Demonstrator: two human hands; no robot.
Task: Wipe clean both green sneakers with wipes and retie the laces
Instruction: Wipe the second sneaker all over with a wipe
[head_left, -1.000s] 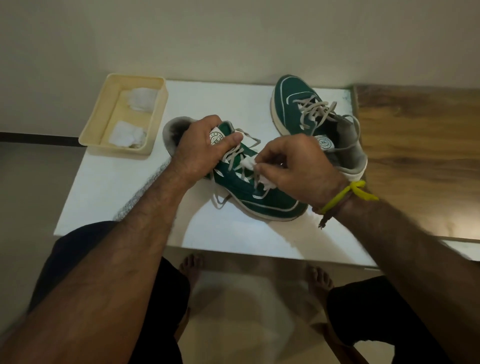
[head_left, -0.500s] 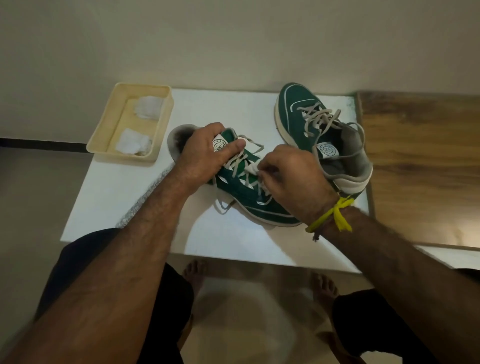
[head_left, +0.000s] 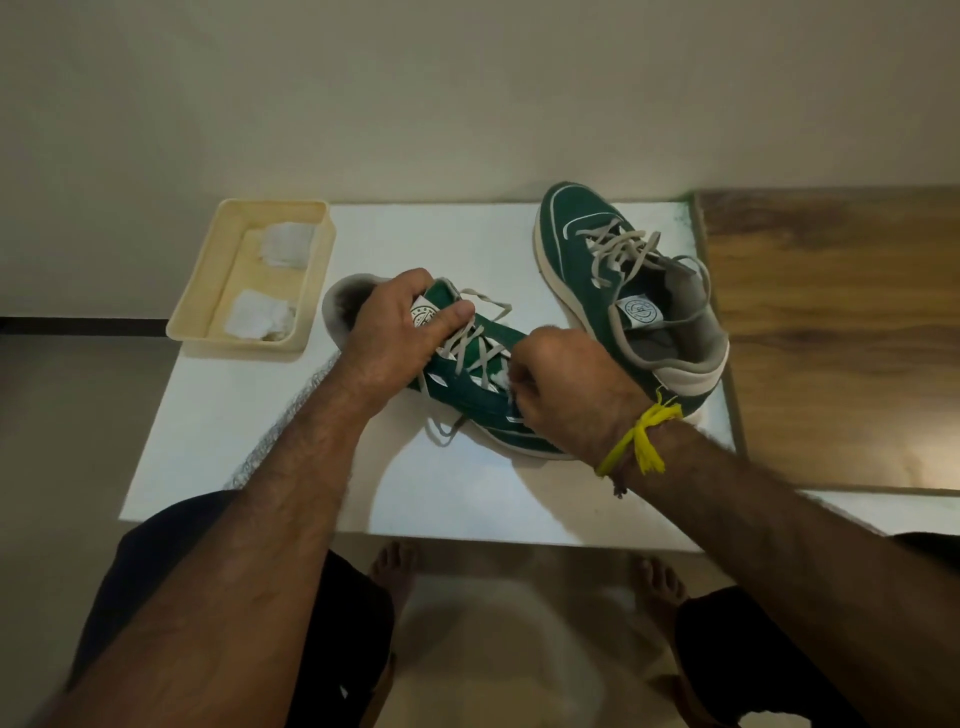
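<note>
A green sneaker lies tilted on the white table in front of me, its grey laces loose. My left hand grips its tongue and collar, thumb on the round label. My right hand, with a yellow thread at the wrist, is closed on a white wipe and presses it against the sneaker's side beside the laces. The second green sneaker stands upright at the back right, laces loose, untouched.
A cream plastic tray at the table's back left holds two crumpled white wipes. A wooden surface adjoins the table on the right. A wall rises behind. My knees and bare feet show below the table's front edge.
My right hand has drawn the wipe back along the sneaker's side toward the laces. My left hand keeps its hold on the tongue. The view has shifted slightly.
</note>
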